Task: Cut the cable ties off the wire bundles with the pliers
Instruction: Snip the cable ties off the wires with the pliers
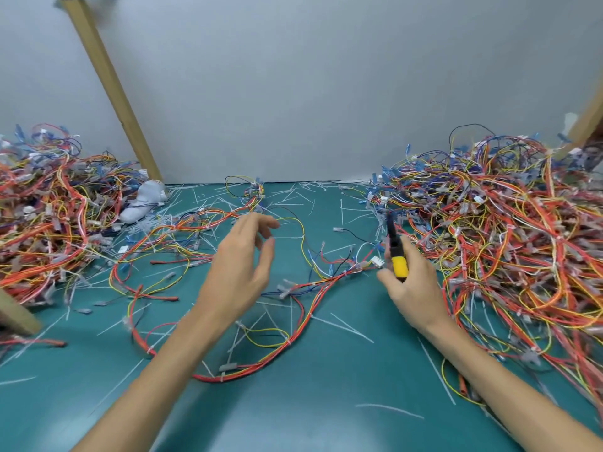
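Observation:
My right hand (412, 282) grips the yellow and black pliers (395, 247), whose black nose points up and away over the mat. My left hand (243, 262) hovers above the green mat with fingers loosely spread and nothing in it. Between and below the hands lies a loose wire bundle (293, 324) of red, orange and yellow wires with white cable ties on it. A white connector (378, 261) on that bundle sits just left of the pliers. Cut white tie pieces (342, 324) are scattered across the mat.
A big heap of tangled wires (509, 230) fills the right side. Another heap of wires (49, 210) fills the left, beside a white cloth glove (143, 199). A wooden post (111, 83) leans at the back left against the grey wall. The green mat (310, 402) covers the table.

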